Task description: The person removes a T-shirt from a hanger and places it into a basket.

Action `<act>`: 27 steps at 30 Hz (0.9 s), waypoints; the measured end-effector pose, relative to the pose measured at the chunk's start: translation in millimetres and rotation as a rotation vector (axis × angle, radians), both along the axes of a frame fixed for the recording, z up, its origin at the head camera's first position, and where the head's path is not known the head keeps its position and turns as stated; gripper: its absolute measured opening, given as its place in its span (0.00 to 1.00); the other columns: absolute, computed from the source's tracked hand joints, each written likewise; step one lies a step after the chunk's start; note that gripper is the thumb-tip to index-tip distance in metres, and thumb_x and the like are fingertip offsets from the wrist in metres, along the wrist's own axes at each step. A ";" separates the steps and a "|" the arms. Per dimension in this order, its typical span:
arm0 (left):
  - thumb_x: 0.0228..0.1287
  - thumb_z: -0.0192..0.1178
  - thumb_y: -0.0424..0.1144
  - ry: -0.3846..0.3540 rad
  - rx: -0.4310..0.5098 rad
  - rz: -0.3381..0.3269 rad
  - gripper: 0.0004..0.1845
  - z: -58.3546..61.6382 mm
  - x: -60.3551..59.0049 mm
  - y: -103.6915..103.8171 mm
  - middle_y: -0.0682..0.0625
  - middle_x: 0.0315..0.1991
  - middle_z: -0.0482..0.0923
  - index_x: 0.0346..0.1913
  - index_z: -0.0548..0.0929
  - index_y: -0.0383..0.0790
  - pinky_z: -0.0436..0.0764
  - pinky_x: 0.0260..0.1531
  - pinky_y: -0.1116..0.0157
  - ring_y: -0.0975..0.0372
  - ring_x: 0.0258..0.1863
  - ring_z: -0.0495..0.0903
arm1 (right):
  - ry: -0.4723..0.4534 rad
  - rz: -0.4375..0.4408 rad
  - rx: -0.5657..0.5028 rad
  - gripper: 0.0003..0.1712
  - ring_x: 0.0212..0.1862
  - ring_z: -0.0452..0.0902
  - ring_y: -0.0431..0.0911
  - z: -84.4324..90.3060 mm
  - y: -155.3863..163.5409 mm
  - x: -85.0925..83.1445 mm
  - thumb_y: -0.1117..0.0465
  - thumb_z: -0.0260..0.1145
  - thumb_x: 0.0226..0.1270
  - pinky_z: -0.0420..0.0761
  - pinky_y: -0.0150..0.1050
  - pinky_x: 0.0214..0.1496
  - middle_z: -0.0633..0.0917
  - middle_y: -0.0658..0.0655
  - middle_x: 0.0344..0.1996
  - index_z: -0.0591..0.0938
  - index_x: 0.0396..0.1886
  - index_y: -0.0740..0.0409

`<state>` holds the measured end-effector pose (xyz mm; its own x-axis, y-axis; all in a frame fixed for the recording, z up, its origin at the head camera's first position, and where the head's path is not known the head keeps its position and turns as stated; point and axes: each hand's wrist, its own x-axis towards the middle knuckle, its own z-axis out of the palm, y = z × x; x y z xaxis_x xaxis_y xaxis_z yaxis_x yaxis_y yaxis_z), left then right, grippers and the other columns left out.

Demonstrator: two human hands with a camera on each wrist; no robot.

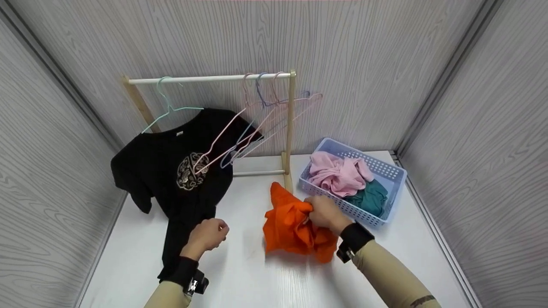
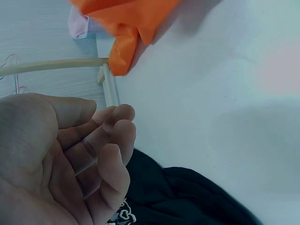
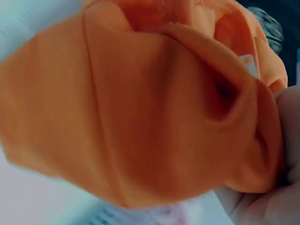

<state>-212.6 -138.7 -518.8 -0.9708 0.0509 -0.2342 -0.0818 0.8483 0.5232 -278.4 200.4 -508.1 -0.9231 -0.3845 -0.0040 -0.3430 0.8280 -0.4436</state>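
My right hand (image 1: 326, 212) grips a bunched orange garment (image 1: 284, 226) over the white table. In the right wrist view the orange cloth (image 3: 140, 122) fills most of the picture, and a small white label (image 3: 249, 64) shows in its folds. My left hand (image 1: 208, 234) holds nothing, its fingers loosely curled in the left wrist view. It is nearest to a black shirt (image 1: 158, 158) with a gold round emblem, which hangs from a mint-green hanger (image 1: 170, 109) by one shoulder side. The shirt's lower part reaches down to the table beside my left wrist.
A clothes rack (image 1: 222, 78) with wooden posts stands at the back left. Pink hangers (image 1: 248, 105) and a blue hanger (image 1: 259, 92) hang at its right end. Right of it, a blue basket (image 1: 396, 188) holds pink cloth (image 1: 340, 173) and green cloth (image 1: 370, 199). Panelled walls enclose the table.
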 end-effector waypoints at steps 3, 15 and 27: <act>0.68 0.54 0.40 -0.002 0.003 0.007 0.11 2.5 0.1 0.1 0.52 0.26 0.84 0.43 0.85 0.38 0.73 0.19 0.67 0.64 0.18 0.77 | 0.045 -0.017 -0.038 0.15 0.30 0.72 0.49 31.4 13.1 -12.3 0.73 0.58 0.51 0.70 0.40 0.36 0.76 0.52 0.23 0.82 0.35 0.54; 0.68 0.53 0.40 -0.047 0.064 0.028 0.12 1.6 4.0 -4.2 0.50 0.28 0.84 0.45 0.84 0.39 0.75 0.18 0.67 0.63 0.19 0.77 | 0.216 -0.250 -0.087 0.32 0.39 0.76 0.58 165.5 82.3 -54.6 0.72 0.50 0.58 0.74 0.50 0.39 0.82 0.66 0.48 0.73 0.63 0.48; 0.68 0.53 0.40 -0.100 0.099 0.044 0.10 -11.5 12.1 -6.4 0.52 0.25 0.81 0.43 0.83 0.40 0.75 0.16 0.68 0.62 0.18 0.77 | 0.091 -0.471 -0.056 0.24 0.43 0.74 0.64 106.2 140.5 -91.3 0.68 0.55 0.60 0.73 0.56 0.41 0.77 0.72 0.44 0.63 0.57 0.62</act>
<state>-200.5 -145.1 -530.2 -0.9448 0.0363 -0.3257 -0.1736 0.7874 0.5915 -369.8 340.8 -401.9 -0.9926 0.0779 0.0937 0.0238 0.8782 -0.4778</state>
